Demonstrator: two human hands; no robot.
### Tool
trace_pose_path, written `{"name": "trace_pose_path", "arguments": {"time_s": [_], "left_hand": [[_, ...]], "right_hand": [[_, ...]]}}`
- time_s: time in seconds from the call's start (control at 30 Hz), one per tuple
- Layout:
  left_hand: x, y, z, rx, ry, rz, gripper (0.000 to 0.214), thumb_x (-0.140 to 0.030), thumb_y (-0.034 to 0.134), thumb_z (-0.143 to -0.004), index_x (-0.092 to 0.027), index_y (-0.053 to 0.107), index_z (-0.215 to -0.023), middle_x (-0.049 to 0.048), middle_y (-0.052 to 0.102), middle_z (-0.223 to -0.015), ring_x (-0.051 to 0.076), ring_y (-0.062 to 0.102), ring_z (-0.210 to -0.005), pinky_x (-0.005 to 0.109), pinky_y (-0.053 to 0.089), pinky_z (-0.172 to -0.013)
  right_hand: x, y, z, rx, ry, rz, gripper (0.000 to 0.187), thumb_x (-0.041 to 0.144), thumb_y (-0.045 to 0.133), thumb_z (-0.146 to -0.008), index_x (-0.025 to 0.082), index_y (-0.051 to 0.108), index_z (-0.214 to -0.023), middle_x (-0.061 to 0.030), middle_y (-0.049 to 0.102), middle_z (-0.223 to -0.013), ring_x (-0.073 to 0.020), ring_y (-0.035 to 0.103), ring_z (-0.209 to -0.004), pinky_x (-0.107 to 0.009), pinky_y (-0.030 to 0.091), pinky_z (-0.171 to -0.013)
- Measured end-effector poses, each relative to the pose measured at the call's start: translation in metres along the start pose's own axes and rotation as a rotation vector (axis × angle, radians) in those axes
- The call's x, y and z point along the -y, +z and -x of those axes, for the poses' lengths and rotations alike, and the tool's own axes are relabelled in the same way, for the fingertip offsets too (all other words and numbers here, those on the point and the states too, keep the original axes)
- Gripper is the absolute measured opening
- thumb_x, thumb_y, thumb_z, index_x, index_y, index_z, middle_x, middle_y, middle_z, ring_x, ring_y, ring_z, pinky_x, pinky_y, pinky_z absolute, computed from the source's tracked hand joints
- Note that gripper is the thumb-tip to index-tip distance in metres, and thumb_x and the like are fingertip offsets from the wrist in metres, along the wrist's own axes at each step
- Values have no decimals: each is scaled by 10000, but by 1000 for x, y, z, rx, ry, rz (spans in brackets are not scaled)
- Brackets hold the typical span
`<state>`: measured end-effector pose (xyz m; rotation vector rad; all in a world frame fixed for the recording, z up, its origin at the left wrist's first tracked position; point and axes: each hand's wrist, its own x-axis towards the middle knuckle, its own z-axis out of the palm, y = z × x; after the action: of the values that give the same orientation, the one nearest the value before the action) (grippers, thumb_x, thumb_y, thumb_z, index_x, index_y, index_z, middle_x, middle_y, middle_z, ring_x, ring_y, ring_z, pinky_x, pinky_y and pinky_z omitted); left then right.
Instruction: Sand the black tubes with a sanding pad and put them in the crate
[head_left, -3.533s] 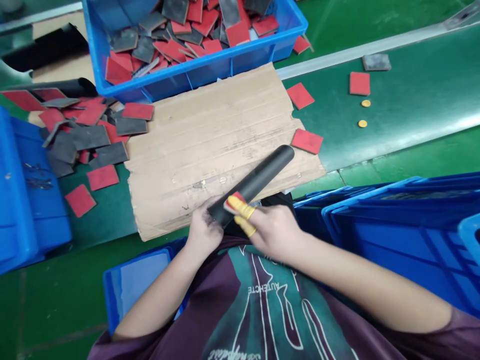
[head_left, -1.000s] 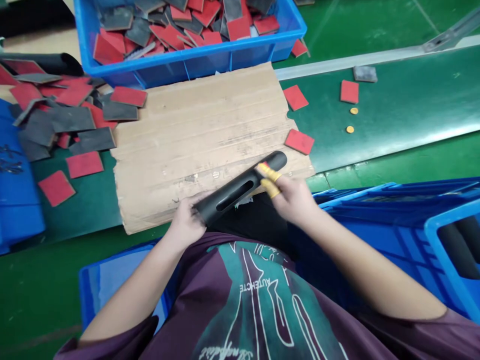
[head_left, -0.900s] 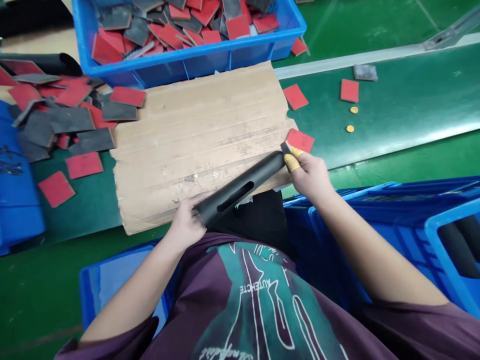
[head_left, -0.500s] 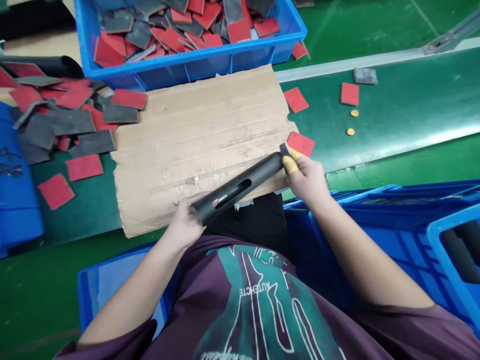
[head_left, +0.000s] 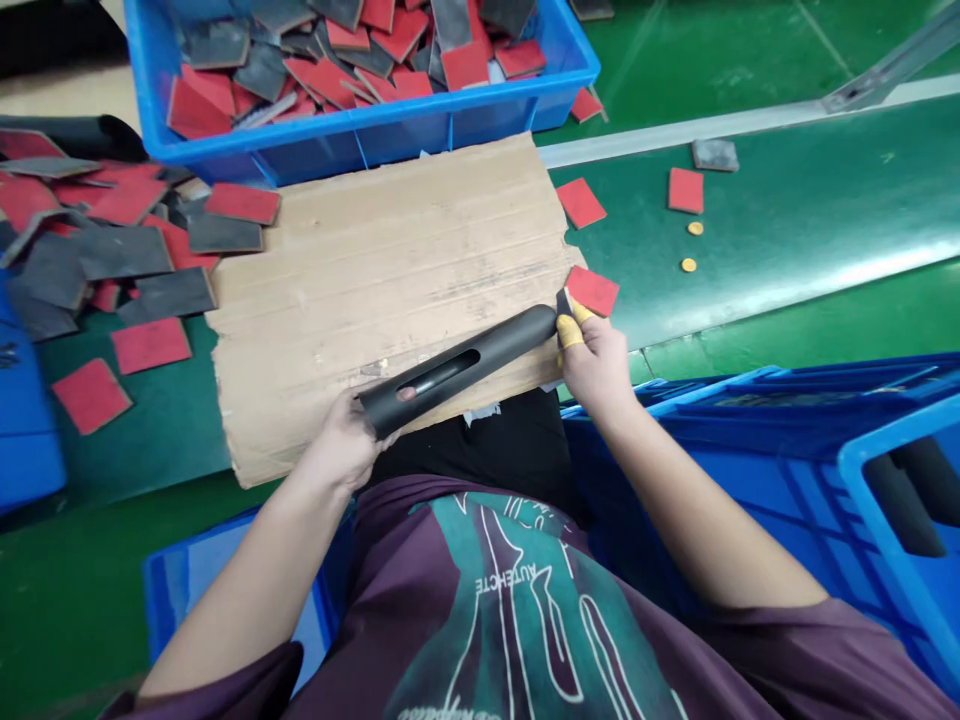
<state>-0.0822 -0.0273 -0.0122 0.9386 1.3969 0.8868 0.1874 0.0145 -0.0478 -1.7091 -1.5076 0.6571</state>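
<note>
- Pile of red-and-grey pads at the green worktop's left edge, too many to count.
- Left hand clenches one slotted black tube, held over the cardboard sheet's near edge; a fingertip shows through the slot.
- Right hand grasps the tube's far end, yellow-capped fingers pinching a dark strip.
- Farther right: three red squares, one grey pad, two gold discs.
</note>
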Motion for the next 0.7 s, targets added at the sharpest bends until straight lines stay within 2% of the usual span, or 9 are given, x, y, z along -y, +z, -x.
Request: {"name": "trace_pose_path", "arguments": {"time_s": [0.07, 0.13, 0.2, 0.27, 0.37, 0.43, 0.5, 0.6, 0.7], "left_hand": [[-1, -1, 1, 3, -122, 65, 346, -392, 852, -556, -189, 575, -599, -63, 411, -454, 58, 343, -392, 212, 278, -388], [0, -2, 2, 1, -161, 60, 351, -396, 869, -540, -176, 605, -608, -47, 455, -483, 63, 373, -413, 204, 280, -389], [4, -2, 1, 10, -95, 7, 344, -419, 861, -578, -166, 630, -616, -20, 521, -523, 83, 438, -442, 204, 323, -393], [10, -2, -1, 21, 6, -55, 301, -421, 829, -646, -163, 675, -661, 20, 622, -602, 131, 561, -520, 228, 449, -462], [17, -5, -4, 103, 147, -161, 193, -338, 779, -705, -171, 745, -794, 74, 746, -794, 230, 712, -747, 322, 597, -727], [19, -8, -4, 197, 237, -228, 169, -251, 726, -719, -179, 764, -867, 82, 769, -879, 262, 735, -869, 376, 591, -884], [17, -10, -1, 244, 299, -280, 222, -183, 681, -706, -180, 770, -909, 81, 777, -923, 268, 737, -929, 404, 562, -968], [13, -10, 5, 231, 367, -354, 311, -141, 652, -698, -172, 768, -985, 80, 784, -999, 260, 743, -953, 384, 576, -954], [9, -8, 10, 235, 475, -415, 359, -120, 620, -729, -171, 755, -1058, 68, 783, -1055, 241, 748, -972, 334, 598, -907]], "right_hand": [[4, 1, 11, 5, 25, -30, 467, 338, 450, -928, 171, 641, -1319, -83, 720, -1229, -279, 649, -1190, -463, 536, -1013], [10, 1, 24, 56, 53, -65, 485, 355, 468, -923, 155, 630, -1334, -91, 732, -1200, -283, 665, -1166, -456, 552, -994], [15, 0, 28, 124, 59, -80, 495, 375, 487, -918, 162, 625, -1342, -88, 745, -1162, -290, 678, -1142, -459, 569, -968], [18, -4, 21, 161, 20, -69, 469, 388, 511, -907, 182, 657, -1302, -77, 740, -1178, -296, 669, -1158, -462, 564, -976], [22, -9, 6, 187, 19, -63, 426, 392, 499, -910, 173, 711, -1207, -66, 758, -1123, -301, 672, -1142, -474, 553, -984], [27, -10, 6, 217, 31, -60, 428, 385, 491, -912, 163, 711, -1204, -67, 763, -1103, -294, 680, -1122, -468, 552, -985], [32, -10, 12, 258, 24, -42, 447, 372, 494, -911, 166, 682, -1260, -73, 752, -1146, -287, 675, -1141, -452, 552, -988], [32, -12, 17, 314, 27, -26, 457, 368, 504, -910, 188, 662, -1298, -70, 748, -1165, -288, 678, -1144, -449, 563, -974], [29, -14, 15, 220, -5, 10, 411, 356, 504, -903, 190, 711, -1217, -67, 745, -1175, -297, 678, -1141, -471, 546, -997]]}}
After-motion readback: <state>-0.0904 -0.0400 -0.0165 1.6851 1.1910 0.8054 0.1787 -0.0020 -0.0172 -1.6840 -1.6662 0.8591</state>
